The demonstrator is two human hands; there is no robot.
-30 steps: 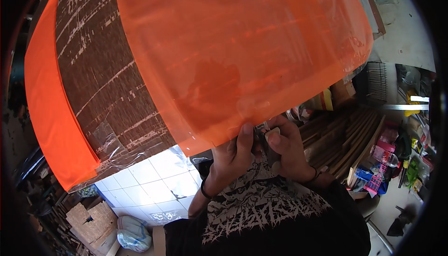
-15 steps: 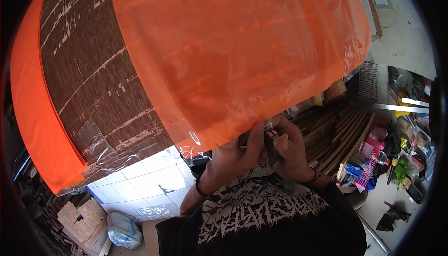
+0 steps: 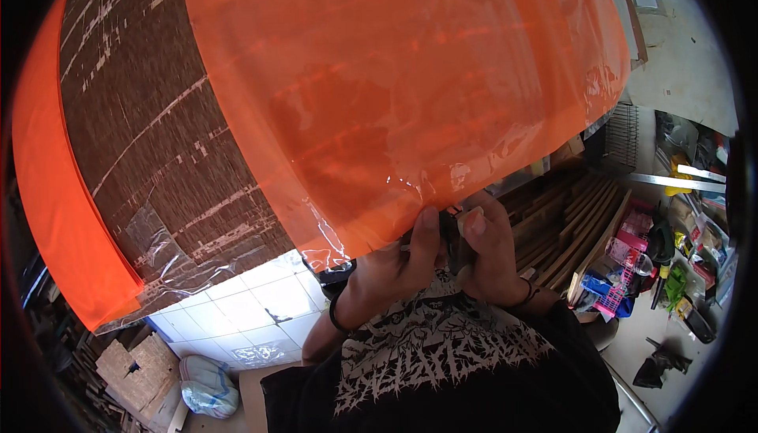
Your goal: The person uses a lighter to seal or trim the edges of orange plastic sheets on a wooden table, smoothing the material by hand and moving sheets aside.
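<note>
A translucent orange plastic sheet [image 3: 410, 101] spreads over the table under a clear film, its near edge in front of me. My left hand [image 3: 399, 263] is closed at this edge, the thumb upright against the sheet and the fingers curled beneath. Close beside it, my right hand [image 3: 485, 243] is closed too, thumb and fingers pinched at the same edge. A small dark thing with a bit of metal shows between the two hands; its kind is too hidden to tell. Left of the sheet lies bare brown patterned board [image 3: 158, 117], with a second orange strip [image 3: 59, 188] beyond it.
Long wooden strips [image 3: 580, 216] are stacked under the table on the right. Past them stand a pink basket [image 3: 620, 263] and mixed clutter on the floor. At lower left are a chipboard piece [image 3: 138, 370] and a tied white sack [image 3: 207, 386].
The sheet's near edge has shifted slightly and its shiny creases have changed by my left hand. My right thumb and fingers have moved a little on the small thing at the edge.
</note>
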